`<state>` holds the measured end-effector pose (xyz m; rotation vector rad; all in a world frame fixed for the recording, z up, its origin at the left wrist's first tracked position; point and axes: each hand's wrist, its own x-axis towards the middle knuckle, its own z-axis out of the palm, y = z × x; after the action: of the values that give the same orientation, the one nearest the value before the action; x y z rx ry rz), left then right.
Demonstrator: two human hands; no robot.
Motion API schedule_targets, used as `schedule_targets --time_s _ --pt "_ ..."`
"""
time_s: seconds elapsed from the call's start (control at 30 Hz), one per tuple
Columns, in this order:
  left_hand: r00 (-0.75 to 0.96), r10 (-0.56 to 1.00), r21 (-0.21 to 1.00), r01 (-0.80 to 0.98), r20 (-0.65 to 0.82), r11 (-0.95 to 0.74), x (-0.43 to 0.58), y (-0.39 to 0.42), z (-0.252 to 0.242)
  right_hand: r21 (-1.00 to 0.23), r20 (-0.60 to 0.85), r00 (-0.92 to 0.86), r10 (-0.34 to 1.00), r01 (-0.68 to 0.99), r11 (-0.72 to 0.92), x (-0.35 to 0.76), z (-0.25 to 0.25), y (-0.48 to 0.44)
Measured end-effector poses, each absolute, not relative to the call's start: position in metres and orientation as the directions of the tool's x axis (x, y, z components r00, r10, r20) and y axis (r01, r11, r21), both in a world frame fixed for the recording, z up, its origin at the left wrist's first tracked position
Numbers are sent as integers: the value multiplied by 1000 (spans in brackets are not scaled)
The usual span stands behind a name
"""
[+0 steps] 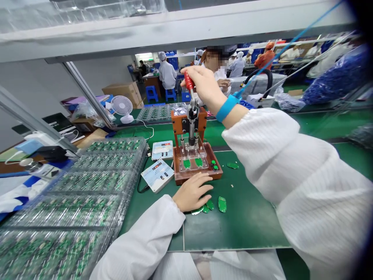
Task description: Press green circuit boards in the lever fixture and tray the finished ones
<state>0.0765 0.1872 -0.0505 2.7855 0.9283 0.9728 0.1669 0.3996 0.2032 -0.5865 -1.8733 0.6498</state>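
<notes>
Stacked trays of boards left of left hand, flat with fingers together over loose green boards on surface; beyond, right hand clamped on press lever above jig.

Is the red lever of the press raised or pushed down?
Raised: the right hand grips the red lever high above the press.

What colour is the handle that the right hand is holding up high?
Red handle, gripped by the right hand, head view.
</notes>
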Motion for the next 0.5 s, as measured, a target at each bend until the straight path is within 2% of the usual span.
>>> schedule_targets --time_s 0.13,0.2,0.27,0.5 --pt "638 568 237 532 519 -813 77 187 -49 -562 790 -272 549 38 827 178 200 334" --pt "639 572 231 539 514 -810 77 187 -50 -435 875 -210 436 55 899 188 185 299" --pt "640 575 222 548 510 -807 77 187 -51 -371 898 -213 385 105 923 198 167 273" --pt "647 595 233 560 476 -795 79 186 -51 -364 869 -271 413 215 906 212 128 251"
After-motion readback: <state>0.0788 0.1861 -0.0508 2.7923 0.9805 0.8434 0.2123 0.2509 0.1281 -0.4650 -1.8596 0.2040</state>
